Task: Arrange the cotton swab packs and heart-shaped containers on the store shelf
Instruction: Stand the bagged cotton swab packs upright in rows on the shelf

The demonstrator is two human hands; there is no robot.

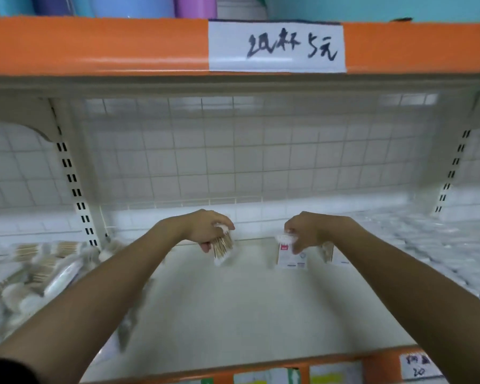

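Observation:
Both my arms reach deep into the white shelf point(233, 314). My left hand point(203, 227) grips a clear cotton swab pack point(222, 248) with wooden sticks, held upright near the back of the shelf. My right hand point(306, 230) pinches the top of another cotton swab pack point(291, 254) with a white printed label, its lower edge at the shelf surface. A further pack point(327, 252) stands just behind my right wrist, partly hidden. The view is blurred.
A heap of loose cotton swab packs point(39, 273) lies on the shelf at the left. Rows of clear containers point(432, 245) fill the right side. A wire grid back panel point(233, 151) closes the rear. An orange shelf edge with a handwritten label point(276, 45) hangs overhead.

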